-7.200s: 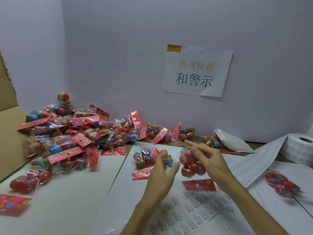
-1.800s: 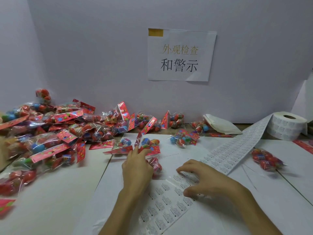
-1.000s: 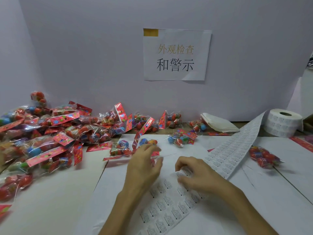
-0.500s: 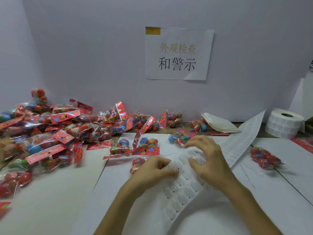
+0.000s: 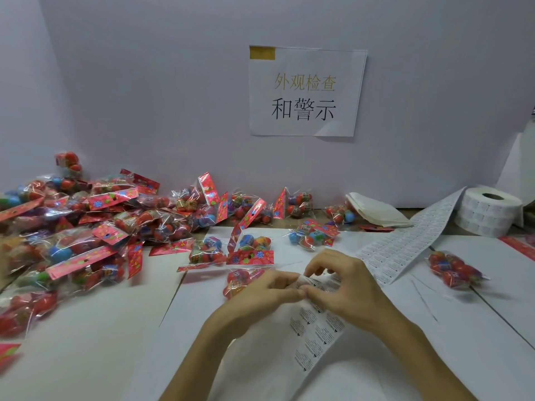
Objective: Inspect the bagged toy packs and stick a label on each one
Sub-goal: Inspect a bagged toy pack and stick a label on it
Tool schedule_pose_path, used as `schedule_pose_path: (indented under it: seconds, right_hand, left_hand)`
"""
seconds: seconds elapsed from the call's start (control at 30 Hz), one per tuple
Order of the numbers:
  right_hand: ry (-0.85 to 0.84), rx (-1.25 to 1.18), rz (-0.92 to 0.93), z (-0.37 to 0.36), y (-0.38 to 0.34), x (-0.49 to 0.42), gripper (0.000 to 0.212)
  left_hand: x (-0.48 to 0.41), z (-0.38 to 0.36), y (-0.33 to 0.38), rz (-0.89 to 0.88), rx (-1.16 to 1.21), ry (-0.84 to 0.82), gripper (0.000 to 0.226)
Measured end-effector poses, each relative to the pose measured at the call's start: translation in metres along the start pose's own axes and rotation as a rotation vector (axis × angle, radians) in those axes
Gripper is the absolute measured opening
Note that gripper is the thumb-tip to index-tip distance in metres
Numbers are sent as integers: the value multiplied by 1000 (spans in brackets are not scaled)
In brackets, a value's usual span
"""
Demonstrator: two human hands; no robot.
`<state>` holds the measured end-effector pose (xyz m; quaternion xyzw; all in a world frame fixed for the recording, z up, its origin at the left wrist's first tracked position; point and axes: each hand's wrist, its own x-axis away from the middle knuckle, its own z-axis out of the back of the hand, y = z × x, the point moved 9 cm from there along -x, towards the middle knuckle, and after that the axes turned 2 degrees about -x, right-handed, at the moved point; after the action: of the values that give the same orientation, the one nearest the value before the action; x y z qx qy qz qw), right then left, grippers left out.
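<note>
Since half a second before, the right hand (image 5: 347, 287) had dropped from higher on the strip (image 5: 317, 328) to meet the left hand (image 5: 260, 296) at mid-frame.
- Left thumb and forefinger were clamped on the strip's top edge. The right fingers were curled, tips pinching the same spot.
- This read as working one label loose, the left hand anchoring the backing while the right picked at a corner. Whether a label had lifted, I could not tell: too small and blurred.

The pack (image 5: 241, 280) lay on the desk (image 5: 86, 357) just beyond the left hand, partly hidden by it. It was likely next for labelling, kept close so the label had little way to travel.

Around:
- A pile (image 5: 86, 227) of packs filled the left of the frame.
- More packs were strewn along the wall under the sign (image 5: 304, 91).
- The roll (image 5: 489, 209) sat at upper right, feeding labels down toward the hands.
- A stray pack (image 5: 454, 270) lay well apart at right.

Nothing stood between hands and pack. The loose strip draped under both wrists could snag or drag when the hands moved.
</note>
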<state>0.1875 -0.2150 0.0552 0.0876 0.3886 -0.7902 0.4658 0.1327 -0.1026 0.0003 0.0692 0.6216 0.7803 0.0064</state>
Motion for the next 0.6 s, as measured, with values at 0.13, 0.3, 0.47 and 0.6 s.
schedule_pose_path:
  seconds: [0.13, 0.3, 0.47, 0.6]
  right_hand:
    - [36, -26, -10, 1, -1, 0, 13]
    - [42, -22, -38, 3, 1, 0, 11]
    - [62, -42, -25, 4, -3, 0, 10]
    - [72, -38, -32, 4, -2, 1, 10]
  left_hand:
    - [-1, 1, -2, -12, -22, 2, 24]
    - [-2, 1, -6, 8, -77, 11, 22]
    - [-4, 0, -5, 4, -85, 31, 21]
    - [-4, 0, -4, -8, -104, 49, 21]
